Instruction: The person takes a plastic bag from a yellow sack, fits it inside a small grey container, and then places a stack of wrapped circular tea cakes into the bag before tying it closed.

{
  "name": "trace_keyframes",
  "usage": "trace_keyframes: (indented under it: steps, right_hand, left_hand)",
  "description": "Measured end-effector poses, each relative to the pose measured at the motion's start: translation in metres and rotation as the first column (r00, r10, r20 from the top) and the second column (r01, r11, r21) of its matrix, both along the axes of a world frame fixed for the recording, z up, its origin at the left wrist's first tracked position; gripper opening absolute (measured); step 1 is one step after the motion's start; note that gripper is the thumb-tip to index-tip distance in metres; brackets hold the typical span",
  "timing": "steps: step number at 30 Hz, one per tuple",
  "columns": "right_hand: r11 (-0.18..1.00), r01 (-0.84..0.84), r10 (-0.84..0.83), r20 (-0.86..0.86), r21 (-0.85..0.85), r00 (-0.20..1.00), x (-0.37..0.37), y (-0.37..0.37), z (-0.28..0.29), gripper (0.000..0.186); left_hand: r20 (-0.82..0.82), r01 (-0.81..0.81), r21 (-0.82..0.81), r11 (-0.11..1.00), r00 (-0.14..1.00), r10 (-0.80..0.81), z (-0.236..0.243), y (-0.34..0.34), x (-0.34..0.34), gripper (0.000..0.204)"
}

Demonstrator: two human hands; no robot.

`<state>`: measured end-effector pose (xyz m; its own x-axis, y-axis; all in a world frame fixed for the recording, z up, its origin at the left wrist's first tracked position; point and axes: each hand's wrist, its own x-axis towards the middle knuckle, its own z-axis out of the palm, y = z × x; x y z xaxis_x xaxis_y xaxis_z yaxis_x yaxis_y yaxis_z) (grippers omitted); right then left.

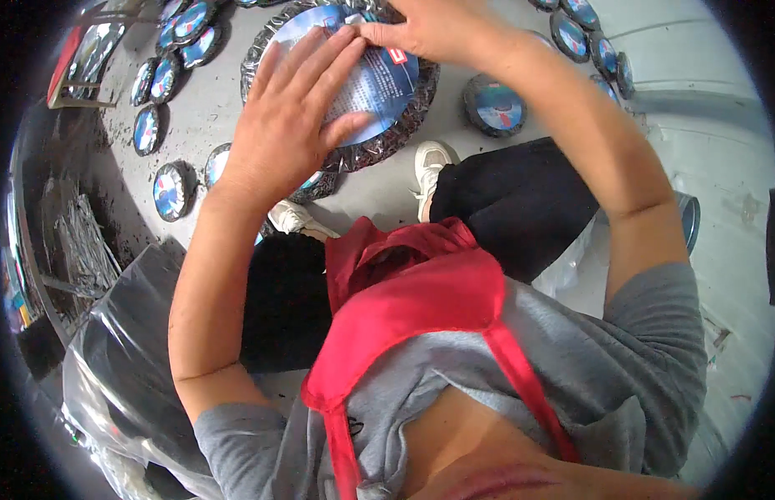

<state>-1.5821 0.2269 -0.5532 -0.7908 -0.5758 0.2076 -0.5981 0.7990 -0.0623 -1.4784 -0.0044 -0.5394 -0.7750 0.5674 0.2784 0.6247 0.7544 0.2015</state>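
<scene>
A large round pack in crinkled black plastic wrap is in front of me at the top of the head view, its upper edge cut off. A round blue printed label covers most of its top. My left hand lies open on the label's left side, fingers stretched out and thumb apart. Across the label's upper right reaches my right hand, its thumb extended toward my left fingertips. The other right fingers are mostly beyond the picture's top edge; I see nothing held in either hand.
Smaller black-wrapped round packs with blue labels lie on the grey floor, including one at the right and one at the left. Several more cluster at both upper sides. A clear plastic bag stands by my left arm. My shoes are just below the large pack.
</scene>
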Motion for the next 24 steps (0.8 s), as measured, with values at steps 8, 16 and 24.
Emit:
trace_keyframes:
  steps: [8,16,24]
  right_hand:
    - [0.533,0.593,-0.263,0.547,-0.604,0.794,-0.006,0.229,-0.132,0.049]
    - [-0.026,0.996,-0.709,0.704,-0.087,0.043,0.072,0.343,-0.501,0.092]
    - [0.166,0.986,-0.392,0.919,0.02,0.048,-0.054,0.391,-0.343,0.066]
  left_hand:
    - [0.219,-0.068,-0.226,0.972,0.968,0.119,-0.009,0.026,-0.031,0.078]
    - [0.418,-0.057,-0.374,0.926,0.881,0.223,-0.05,0.066,-0.058,0.086]
    - [0.501,-0.018,-0.541,0.841,0.796,0.339,-0.085,0.069,-0.087,0.061]
